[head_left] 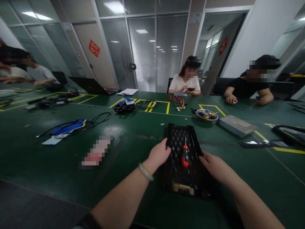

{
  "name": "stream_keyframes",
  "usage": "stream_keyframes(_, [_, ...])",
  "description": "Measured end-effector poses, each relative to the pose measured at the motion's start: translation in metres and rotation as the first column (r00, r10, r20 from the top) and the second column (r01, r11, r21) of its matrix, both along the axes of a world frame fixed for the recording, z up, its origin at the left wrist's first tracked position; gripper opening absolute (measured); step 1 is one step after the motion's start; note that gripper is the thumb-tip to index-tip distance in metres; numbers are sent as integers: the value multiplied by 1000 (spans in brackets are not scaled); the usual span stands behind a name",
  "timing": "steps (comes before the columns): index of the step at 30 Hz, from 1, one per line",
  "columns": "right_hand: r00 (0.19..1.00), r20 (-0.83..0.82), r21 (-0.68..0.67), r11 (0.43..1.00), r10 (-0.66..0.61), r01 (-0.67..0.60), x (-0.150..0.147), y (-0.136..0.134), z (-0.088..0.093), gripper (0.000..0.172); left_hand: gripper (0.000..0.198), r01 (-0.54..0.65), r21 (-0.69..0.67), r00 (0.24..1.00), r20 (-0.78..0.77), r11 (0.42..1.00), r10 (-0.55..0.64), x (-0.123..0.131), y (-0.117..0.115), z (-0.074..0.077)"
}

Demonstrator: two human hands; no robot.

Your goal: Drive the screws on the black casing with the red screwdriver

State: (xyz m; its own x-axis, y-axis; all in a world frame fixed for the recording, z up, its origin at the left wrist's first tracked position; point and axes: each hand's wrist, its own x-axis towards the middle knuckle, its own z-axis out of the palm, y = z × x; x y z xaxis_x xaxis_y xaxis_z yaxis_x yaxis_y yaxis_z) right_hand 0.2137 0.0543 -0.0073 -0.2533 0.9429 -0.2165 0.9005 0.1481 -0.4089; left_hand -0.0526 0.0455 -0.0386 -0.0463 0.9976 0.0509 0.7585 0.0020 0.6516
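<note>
A black rectangular tray-like case (181,176) lies in front of me on the green table, its patterned inner face upward. Inside it rests a screwdriver (185,156) with a red and dark handle, its shaft pointing away from me. My left hand (159,154) grips the case's left edge, thumb over the rim. At the right edge, my right hand (215,165) holds the opposite side, with most of its fingers hidden behind the wall. A gold-coloured strip (183,189) shows at the near end of the case.
Beyond the case stand a metal bowl (217,118) of small parts and a grey metal box (237,125). Leftward lie a blue pouch with cables (68,128) and a blurred-out flat item (97,152). An open laptop (91,86) is farther back. Several people sit around the table.
</note>
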Motion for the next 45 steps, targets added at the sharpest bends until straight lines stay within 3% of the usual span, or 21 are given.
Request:
stream_keyframes(7, [1000, -8, 15, 1000, 5, -5, -2, -8, 9, 42, 55, 16, -18, 1000, 14, 1000, -16, 0, 1, 1])
stream_keyframes(21, [1000, -12, 50, 999, -12, 12, -3, -12, 8, 38, 58, -4, -44, 1000, -1, 999, 4, 0, 4, 3])
stream_keyframes(37, [1000, -30, 59, 998, 1, 1, -3, -12, 9, 37, 61, -10, 18, 985, 175, 1000, 7, -7, 6, -5])
stream_keyframes(43, [1000, -16, 50, 999, 10, -9, -4, -11, 10, 36, 73, -146, 27, 930, 344, 989, 128, -23, 20, -4])
stream_keyframes(45, [1000, -15, 43, 999, 15, -15, -4, -11, 9, 37, 92, -312, 11, 795, 550, 950, 255, -32, 27, -3])
